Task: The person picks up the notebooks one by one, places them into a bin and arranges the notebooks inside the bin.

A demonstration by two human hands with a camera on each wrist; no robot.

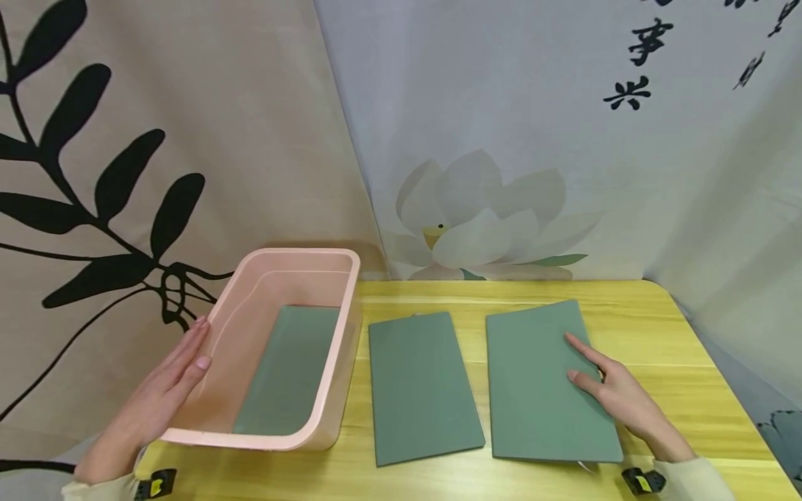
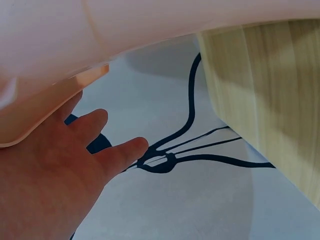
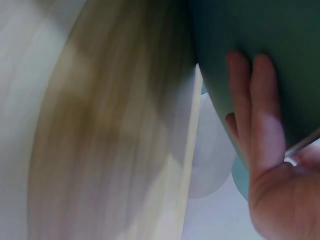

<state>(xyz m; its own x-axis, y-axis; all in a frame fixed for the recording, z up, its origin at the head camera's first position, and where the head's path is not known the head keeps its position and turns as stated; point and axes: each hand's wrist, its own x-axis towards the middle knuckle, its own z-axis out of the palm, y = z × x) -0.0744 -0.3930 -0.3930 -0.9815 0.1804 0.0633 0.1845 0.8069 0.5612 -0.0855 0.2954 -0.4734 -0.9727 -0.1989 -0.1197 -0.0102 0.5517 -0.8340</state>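
My right hand (image 1: 626, 400) grips a green notebook (image 1: 539, 390) by its right edge, thumb and index finger on the cover. In the right wrist view, the other fingers (image 3: 267, 110) lie straight against the notebook's underside. A thin white strip pokes out at its lower edge. On the left, my left hand (image 1: 159, 393) rests with straight fingers along the left rim of a pink plastic bin (image 1: 351, 348). The left wrist view shows the palm (image 2: 55, 170) against the bin's lip. Inside the bin, another green notebook (image 1: 291, 369) lies flat on the bottom.
A third green notebook (image 1: 426, 390) lies on the yellow wooden table (image 1: 677, 348), between the bin and the held notebook. Printed cloth curtains (image 1: 501, 104) hang behind the table. The bin stands at the table's left edge.
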